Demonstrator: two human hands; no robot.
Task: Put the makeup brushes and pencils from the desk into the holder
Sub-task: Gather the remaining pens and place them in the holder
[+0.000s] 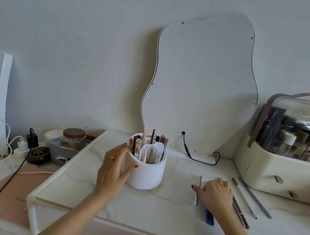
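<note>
A white round holder (147, 173) stands on the raised marble shelf (84, 187), with several brushes and pencils upright in its compartments. My left hand (116, 166) rests against its left side, fingers spread, thumb on the front wall. My right hand (216, 194) lies palm down on the shelf over a row of pencils, fingertips touching a silver tool (198, 191). A blue pencil (210, 216) and brown pencils (240, 214) stick out from under it. A white pencil (245, 198) and a grey pencil (255, 198) lie free to the right.
A wavy mirror (202, 84) leans on the wall behind, its black cable (194, 156) trailing on the shelf. A cream cosmetics case (282, 171) stands at the right. At the left are a jar (73, 138), chargers, a black cord (7, 182) and a pink mat (9, 196).
</note>
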